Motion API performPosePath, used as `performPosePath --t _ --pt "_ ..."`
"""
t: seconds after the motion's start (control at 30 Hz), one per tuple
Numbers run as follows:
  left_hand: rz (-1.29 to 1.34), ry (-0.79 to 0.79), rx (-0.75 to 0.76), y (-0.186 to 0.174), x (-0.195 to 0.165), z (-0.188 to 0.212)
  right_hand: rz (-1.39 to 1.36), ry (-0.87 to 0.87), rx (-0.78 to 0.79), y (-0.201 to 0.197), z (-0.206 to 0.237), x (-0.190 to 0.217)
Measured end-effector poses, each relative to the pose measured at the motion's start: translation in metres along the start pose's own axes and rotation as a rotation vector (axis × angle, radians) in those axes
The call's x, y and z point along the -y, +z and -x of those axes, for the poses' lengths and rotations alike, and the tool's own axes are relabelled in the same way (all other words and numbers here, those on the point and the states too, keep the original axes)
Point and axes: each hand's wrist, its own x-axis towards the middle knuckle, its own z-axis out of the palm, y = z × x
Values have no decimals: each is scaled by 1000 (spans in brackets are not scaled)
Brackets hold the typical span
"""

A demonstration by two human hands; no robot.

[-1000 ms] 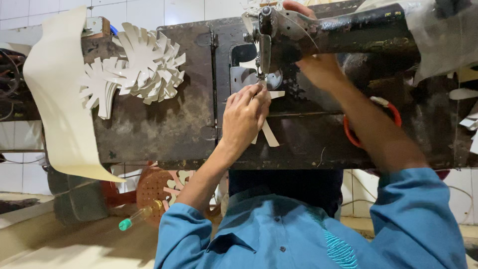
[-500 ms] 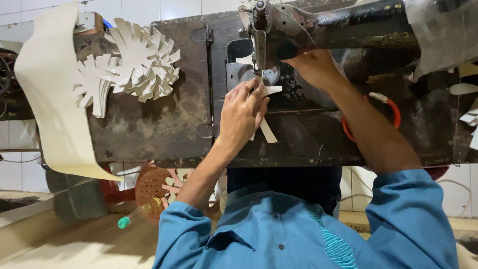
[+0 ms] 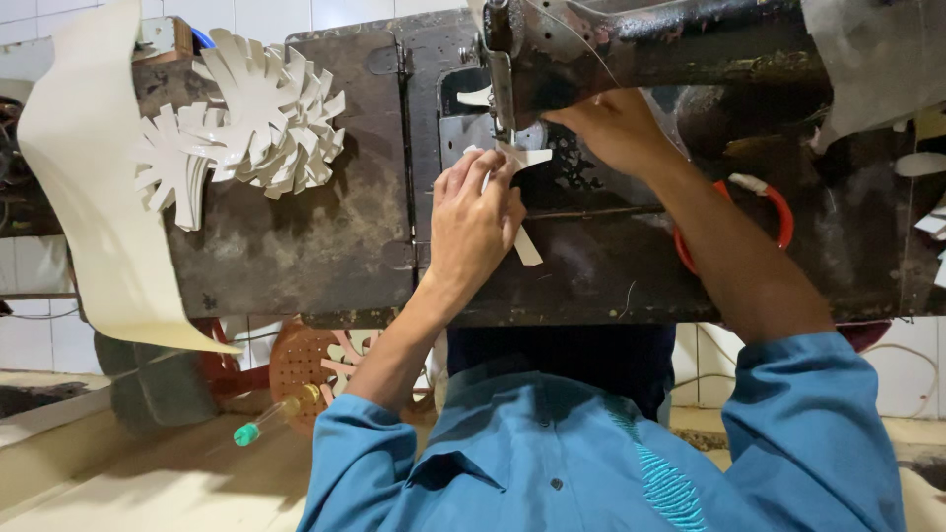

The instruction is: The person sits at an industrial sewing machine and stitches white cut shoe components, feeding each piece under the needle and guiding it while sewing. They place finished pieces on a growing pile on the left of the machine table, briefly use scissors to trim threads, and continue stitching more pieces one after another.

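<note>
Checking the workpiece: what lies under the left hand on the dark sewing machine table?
Under the left hand a white cut strip piece pokes out toward the needle; the rest is covered by the fingers.

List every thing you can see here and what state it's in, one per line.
Left hand: flat, pressing the white cut piece.
Right hand: beside the needle, on the piece.
White cut piece: under the sewing machine head.
Sewing machine: worn, dark.
Stack of white cutouts: piled, fanned.
Cream sheet: draped over the table edge.
</note>
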Motion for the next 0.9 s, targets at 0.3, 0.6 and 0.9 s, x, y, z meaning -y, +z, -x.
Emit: performPosePath --t 0.3,0.6,0.9 --pt "-10 -24 10 -3 2 -4 -27 -5 19 0 4 1" --pt "-43 -18 7 -7 13 -7 32 -53 -9 0 6 8" --pt "-29 -52 51 0 39 -11 83 -46 -8 4 7 10"
